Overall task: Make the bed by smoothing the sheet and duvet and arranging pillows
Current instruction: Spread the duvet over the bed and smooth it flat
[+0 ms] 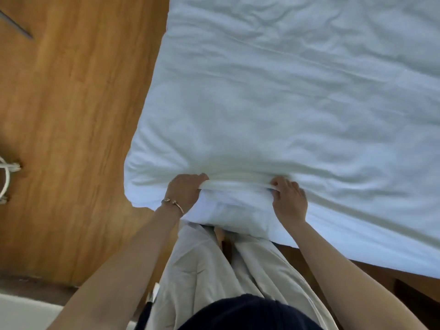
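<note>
A white duvet [273, 103] covers the bed and fills the upper right of the head view, lightly wrinkled, with a long crease running across it. Its near edge is bunched into a raised fold [240, 184] at the foot of the bed. My left hand [184, 192], with a thin bracelet on the wrist, grips the left end of that fold. My right hand [289, 200] grips the right end, fingers curled over the fabric. Below the fold the white cover hangs down over the bed's edge. No pillows are in view.
Wooden floor [71, 115] lies left of the bed. A white cord [7, 177] lies on the floor at the far left edge. My pale trousers [214, 270] stand against the foot of the bed. A pale surface [23, 313] fills the bottom left corner.
</note>
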`<state>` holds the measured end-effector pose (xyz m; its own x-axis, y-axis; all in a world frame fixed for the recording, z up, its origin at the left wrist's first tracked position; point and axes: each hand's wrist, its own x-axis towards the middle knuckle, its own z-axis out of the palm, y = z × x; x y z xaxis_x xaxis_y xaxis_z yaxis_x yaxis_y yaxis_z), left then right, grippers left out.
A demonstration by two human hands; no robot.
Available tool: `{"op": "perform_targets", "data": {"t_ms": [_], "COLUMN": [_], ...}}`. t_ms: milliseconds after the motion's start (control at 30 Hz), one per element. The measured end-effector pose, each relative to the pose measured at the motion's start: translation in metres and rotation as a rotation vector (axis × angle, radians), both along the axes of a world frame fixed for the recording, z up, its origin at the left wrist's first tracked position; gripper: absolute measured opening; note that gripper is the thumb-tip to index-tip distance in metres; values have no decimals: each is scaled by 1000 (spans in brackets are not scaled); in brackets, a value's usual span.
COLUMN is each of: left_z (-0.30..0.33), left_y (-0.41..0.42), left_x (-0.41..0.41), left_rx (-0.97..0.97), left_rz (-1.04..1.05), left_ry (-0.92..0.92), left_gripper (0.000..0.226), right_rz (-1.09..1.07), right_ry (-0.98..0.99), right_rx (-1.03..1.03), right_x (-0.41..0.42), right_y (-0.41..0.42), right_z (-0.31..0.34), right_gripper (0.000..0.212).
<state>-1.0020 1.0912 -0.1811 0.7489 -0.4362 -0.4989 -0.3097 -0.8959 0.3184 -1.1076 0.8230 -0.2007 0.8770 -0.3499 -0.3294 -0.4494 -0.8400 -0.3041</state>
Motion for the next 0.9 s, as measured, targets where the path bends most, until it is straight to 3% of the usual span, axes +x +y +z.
{"op": "perform_targets", "data": {"t_ms": [67, 133, 200, 267, 333, 433, 500, 567, 633, 700, 800, 900], "left_z": [11, 17, 22, 23, 27, 22, 19, 19, 19, 16, 12, 20], "left_y": [-8, -12, -17, -20, -25, -25, -20, -10, 4, 24, 51, 53], "left_x": [21, 39, 54, 63, 68, 75, 91, 110, 126, 142, 158, 212], "left_rx": [-12, -27, -52, -83, -66, -14, -42, -52, -11, 28, 101, -49], "left_rz": [-6, -69, -106, -144, -180, -417, -253, 15, 222, 353, 347, 216], "left_ry": [-9, 22, 44, 10, -24, -305, -506, -594, -583, -558, -517, -493], "left_gripper": [37, 35, 35, 41, 58, 78, 79, 66, 58, 57, 70, 87], "right_rz": [-12, 197, 385, 262, 168, 262, 321, 273, 114, -147, -336, -338], "right_ry": [-98, -72, 14, 29, -88, -267, -342, -358, -293, -102, 72, -95], "right_rx": [27, -78, -248, -246, -217, -131, -150, -234, -337, -383, -307, -246], "right_x": [2, -1, -1, 19, 46, 98, 138, 160, 144, 98, 60, 112], "right_y": [16, 39, 52, 40, 14, -30, -55, -72, -83, -88, -99, -142], "right_z": [21, 26, 15, 13, 19, 45, 66, 77, 64, 41, 27, 64], "right_gripper": [44, 84, 98, 90, 83, 73, 72, 73, 69, 61, 52, 44]}}
